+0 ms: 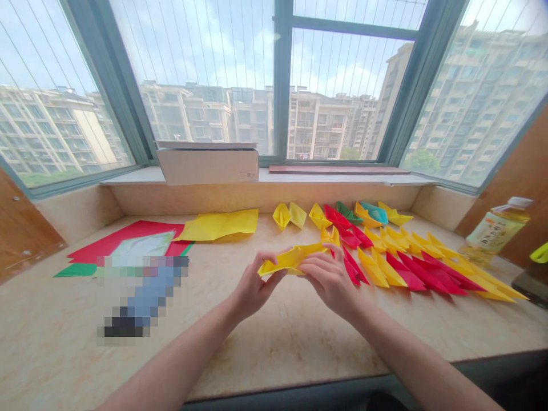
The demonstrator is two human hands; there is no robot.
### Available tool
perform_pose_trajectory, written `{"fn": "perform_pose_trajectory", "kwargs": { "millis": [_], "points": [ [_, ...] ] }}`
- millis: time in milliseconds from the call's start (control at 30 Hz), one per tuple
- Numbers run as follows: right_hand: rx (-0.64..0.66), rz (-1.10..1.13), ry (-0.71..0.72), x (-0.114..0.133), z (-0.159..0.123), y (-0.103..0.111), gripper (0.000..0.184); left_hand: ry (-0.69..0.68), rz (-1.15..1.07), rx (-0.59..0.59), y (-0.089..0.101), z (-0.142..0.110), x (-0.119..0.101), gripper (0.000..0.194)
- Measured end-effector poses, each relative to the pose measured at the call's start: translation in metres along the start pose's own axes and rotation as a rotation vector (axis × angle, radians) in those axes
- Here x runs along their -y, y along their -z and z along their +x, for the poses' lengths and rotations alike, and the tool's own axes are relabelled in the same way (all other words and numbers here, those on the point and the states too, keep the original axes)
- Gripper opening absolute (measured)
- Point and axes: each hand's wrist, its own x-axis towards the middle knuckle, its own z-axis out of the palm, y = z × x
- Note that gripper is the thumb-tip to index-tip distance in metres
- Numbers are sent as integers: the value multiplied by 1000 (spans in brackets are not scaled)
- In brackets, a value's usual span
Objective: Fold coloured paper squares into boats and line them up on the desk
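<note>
Between my two hands, raised above the stone counter (282, 331), is a yellow folded paper boat (289, 260). My left hand (252, 282) pinches its left end, thumb below and fingers on the far side. At its right end, the fingers of my right hand (327, 274) lie along the near side and close on the paper. The boat's upper edge gapes open in a long hollow. Just behind and right of my right hand stand several finished paper boats, among them yellow boats (377, 265) and red boats (428, 274).
Yellow paper sheets (218, 224) and red sheets (124, 245) lie at the left, near a blurred-out object (148, 297). A white box (208, 164) sits on the window ledge. A drink bottle (492, 231) stands at the right. More boats, including a green boat (347, 212), line the back.
</note>
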Motion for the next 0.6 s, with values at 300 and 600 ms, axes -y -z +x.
{"fn": "perform_pose_trajectory", "kwargs": {
  "millis": [300,600],
  "points": [
    [-132,374,-430,4,-6,-26,37,-26,75,48,3,1,-2,36],
    [-165,218,-325,-7,-6,-19,19,-36,19,133,3,3,-13,33]
  ]
}}
